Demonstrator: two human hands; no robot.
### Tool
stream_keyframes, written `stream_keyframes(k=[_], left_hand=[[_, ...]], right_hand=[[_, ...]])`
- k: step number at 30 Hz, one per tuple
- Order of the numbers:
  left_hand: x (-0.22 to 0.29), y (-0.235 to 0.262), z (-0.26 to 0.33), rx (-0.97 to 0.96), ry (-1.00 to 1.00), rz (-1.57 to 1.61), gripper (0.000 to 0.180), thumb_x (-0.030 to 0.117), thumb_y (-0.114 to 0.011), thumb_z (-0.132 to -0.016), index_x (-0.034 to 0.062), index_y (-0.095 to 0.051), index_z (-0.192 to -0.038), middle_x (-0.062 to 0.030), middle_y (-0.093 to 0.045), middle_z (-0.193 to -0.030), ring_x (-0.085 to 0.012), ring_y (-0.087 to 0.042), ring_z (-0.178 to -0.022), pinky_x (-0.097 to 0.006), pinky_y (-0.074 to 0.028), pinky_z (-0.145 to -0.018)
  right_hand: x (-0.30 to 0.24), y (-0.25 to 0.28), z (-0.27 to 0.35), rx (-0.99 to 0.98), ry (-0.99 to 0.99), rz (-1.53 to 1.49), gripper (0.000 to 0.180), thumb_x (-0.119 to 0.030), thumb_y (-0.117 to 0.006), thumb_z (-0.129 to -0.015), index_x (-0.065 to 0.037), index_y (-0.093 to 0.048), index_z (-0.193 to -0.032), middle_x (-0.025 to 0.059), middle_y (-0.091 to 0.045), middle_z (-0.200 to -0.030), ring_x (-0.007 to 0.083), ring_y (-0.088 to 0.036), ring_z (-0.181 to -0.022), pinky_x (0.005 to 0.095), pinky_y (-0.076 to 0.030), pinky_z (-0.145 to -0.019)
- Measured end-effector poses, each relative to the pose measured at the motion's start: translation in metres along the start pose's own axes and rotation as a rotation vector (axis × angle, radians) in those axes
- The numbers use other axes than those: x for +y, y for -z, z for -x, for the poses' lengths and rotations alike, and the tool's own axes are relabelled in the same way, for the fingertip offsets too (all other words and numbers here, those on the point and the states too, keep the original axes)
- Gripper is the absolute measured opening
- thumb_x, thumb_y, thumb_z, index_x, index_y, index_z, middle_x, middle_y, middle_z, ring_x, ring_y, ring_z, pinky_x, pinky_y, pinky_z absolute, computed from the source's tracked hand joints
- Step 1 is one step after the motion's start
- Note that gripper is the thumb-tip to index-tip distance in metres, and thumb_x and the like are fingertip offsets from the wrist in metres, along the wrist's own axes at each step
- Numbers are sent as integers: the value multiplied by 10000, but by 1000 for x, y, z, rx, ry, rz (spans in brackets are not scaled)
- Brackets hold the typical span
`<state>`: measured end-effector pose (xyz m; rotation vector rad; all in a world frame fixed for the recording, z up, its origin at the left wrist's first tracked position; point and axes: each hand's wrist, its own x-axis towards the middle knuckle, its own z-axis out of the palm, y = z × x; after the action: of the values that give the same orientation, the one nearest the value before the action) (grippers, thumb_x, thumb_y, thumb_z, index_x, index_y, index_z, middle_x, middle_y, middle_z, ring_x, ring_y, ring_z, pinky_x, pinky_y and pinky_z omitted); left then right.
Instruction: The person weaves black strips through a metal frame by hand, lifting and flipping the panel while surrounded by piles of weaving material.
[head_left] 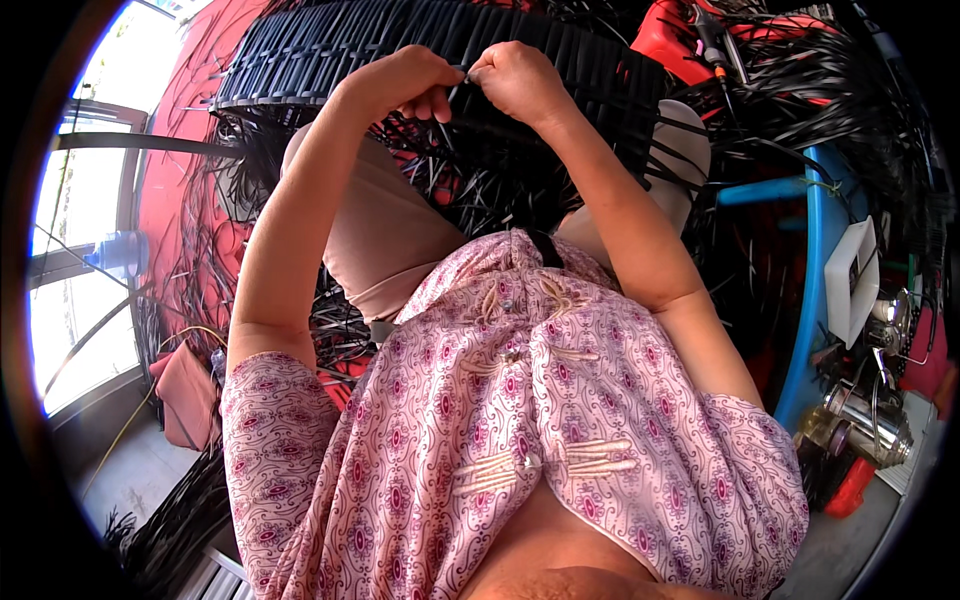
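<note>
A wide woven piece of black strips (300, 60), curved like a basket wall, lies across my lap and knees. My left hand (410, 80) is at its near edge, thumb and forefinger pinched together, the other fingers bent downward. Close beside it, my right hand (515, 80) is closed, its fingertips meeting those of the left. A tiny pale glint shows between the fingertips; what they pinch is too small to make out. Loose black strips (490, 170) hang and lie below the hands, between my legs.
Black strips cover much of the red floor (200, 130). At the right stand a blue plastic frame (815, 270), a white rectangular tray (852, 280) and a metal cylinder (865, 425). A hand tool (712, 45) rests by a red stool (675, 45). A pink bag (187, 395) sits left.
</note>
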<state>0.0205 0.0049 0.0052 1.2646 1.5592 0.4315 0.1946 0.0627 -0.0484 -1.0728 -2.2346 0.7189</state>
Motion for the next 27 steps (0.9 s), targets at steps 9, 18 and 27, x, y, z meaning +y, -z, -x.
stream_keyframes(k=[9,18,27], left_hand=[[-13,6,-4,34,34,255,257,277,-610,-912,42,-696,-967,-46,-671,-712,-76,-506,-472,-230,-412,-438],[-12,10,-6,98,40,208,211,242,-627,-898,52,-709,-938,-22,-675,-730,-61,-505,-502,-214,-399,-451],[-5,4,-2,192,-18,-152,197,266,-652,-854,75,-702,-861,13,-661,-683,-43,-500,-528,-198,-378,-471]], right_hand=[[-14,-6,10,106,19,217,144,-171,-611,-797,-82,-723,-782,154,-685,-750,346,-677,-747,438,-546,-709],[-26,-8,14,207,151,278,62,-87,-629,-702,-37,-667,-696,181,-666,-692,350,-686,-688,432,-555,-616],[-27,-13,11,213,203,310,56,-97,-647,-702,-45,-661,-687,178,-662,-683,345,-686,-677,422,-552,-599]])
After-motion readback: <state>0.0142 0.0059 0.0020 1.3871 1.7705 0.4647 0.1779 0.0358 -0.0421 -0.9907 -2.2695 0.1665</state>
